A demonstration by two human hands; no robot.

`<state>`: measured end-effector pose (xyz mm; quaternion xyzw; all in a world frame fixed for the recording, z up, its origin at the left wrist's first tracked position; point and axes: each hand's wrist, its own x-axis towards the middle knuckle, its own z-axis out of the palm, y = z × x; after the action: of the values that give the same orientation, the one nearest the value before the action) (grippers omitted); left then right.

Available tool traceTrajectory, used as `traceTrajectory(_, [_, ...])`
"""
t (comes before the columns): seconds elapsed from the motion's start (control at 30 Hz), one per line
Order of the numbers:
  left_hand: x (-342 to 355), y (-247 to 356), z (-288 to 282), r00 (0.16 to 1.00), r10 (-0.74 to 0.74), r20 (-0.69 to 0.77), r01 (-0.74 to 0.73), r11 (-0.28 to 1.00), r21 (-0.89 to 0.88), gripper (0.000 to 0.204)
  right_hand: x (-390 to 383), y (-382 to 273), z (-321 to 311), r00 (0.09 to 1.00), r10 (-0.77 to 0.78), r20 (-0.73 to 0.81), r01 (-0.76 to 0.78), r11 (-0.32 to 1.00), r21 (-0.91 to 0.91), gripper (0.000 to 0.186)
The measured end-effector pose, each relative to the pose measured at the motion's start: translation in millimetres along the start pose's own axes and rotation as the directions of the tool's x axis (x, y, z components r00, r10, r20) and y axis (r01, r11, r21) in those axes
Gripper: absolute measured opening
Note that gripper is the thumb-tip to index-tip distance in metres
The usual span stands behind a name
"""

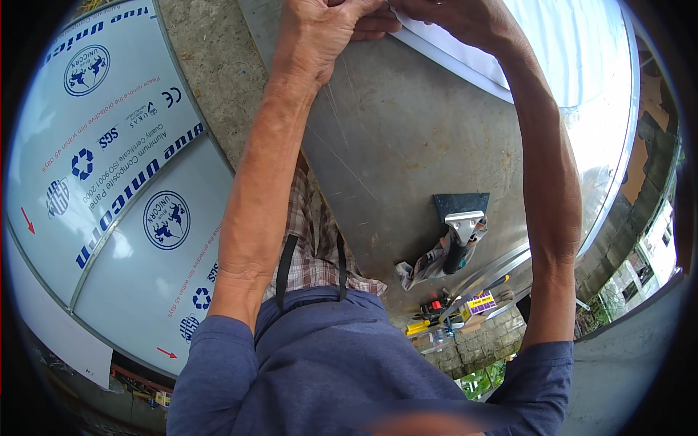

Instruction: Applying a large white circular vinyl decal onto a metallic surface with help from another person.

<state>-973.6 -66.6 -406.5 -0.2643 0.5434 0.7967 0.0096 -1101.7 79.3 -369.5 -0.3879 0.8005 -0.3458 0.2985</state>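
Observation:
At the top edge, over the worn grey tabletop (pixel 407 145), my left hand (pixel 323 33) and my right hand (pixel 465 23) meet close together. The fingers of both are bent and pinched near the corner of a glossy white sheet (pixel 574 54). The upper border cuts off part of each hand, so what lies between the fingertips is hidden. The sheet curves away to the right beneath my right forearm. Between my forearms lies a squeegee (pixel 462 221) with a wide black blade, silver clamp and black handle, on a crumpled patterned cloth (pixel 429 263).
Large panels (pixel 123 211) in printed pale-blue film stand at the left beside a concrete floor (pixel 214 58). Near the table's right end sit a small yellow-and-purple box (pixel 477 305), a yellow tool (pixel 418 328) and a red-and-black tool (pixel 434 307). Metal strips (pixel 483 275) lie close by.

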Motion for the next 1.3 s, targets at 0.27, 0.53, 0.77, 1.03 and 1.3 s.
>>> traceTrajectory(0.27, [-1, 0, -1, 1.000, -0.013, -0.017, 0.013, 1.000, 0.009, 0.023, -2, -3, 6, 0.997, -0.053, -0.064, 0.045, 0.991, -0.129, 0.017])
traceTrajectory(0.53, [-2, -1, 0, 1.000, 0.008, 0.016, -0.008, 1.000, -0.011, 0.023, -8, 2, 4, 0.999, -0.028, -0.047, 0.030, 0.998, 0.052, 0.016])
traceTrajectory(0.77, [-1, 0, -1, 0.997, 0.073, 0.019, -0.073, 0.997, -0.009, 0.023, -5, -8, 7, 0.995, -0.043, -0.087, 0.034, 0.995, -0.098, 0.015])
traceTrajectory(1.03, [0, -3, 0, 1.000, 0.014, 0.018, -0.013, 0.999, -0.041, 0.021, -8, -12, 12, 0.992, -0.067, -0.105, 0.045, 0.980, -0.194, 0.012])
traceTrajectory(1.3, [2, -8, -4, 0.999, 0.036, 0.029, -0.035, 0.999, -0.025, 0.020, -8, -18, 8, 0.995, 0.053, -0.085, -0.064, 0.989, -0.135, 0.015])
